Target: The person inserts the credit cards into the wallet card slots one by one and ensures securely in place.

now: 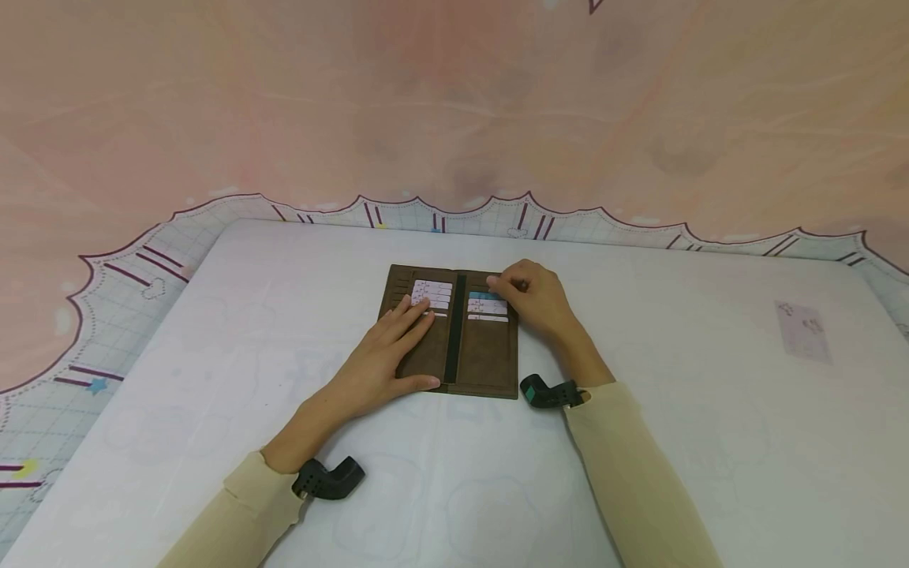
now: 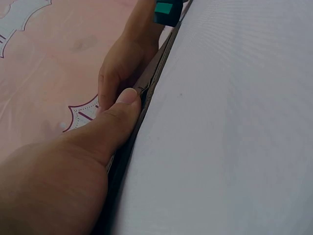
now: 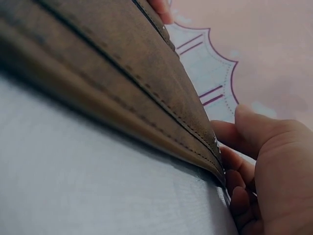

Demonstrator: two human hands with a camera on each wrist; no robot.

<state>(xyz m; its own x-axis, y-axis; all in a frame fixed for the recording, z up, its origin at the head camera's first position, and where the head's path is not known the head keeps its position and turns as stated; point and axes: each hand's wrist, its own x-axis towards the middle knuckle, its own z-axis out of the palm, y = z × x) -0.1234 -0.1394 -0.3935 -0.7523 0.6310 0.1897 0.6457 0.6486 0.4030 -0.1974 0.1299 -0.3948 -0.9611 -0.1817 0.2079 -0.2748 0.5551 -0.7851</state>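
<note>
A brown wallet (image 1: 486, 359) lies unfolded, with a dark band down its middle. Several pinkish-white cards (image 1: 433, 289) sit in the left half's slots, partly under my left fingers. My left hand (image 1: 387, 351) rests on that half with its fingers spread, its thumb near the lower fold. At the right half's upper slots is my right hand (image 1: 536, 296), some fingers bent against the wallet's edge (image 3: 210, 161). Its fingertips reach the top of a blue-topped card (image 1: 488, 297), above other pale cards (image 1: 487, 306). Whether the fingers pinch that card is hidden.
A pale pink patterned card (image 1: 802, 331) lies apart on the white tabletop (image 1: 682, 339), far to the right. Behind the table hangs a peach cloth (image 1: 454, 102) with a scalloped border. Black wrist cameras (image 1: 330, 479) are worn on both wrists.
</note>
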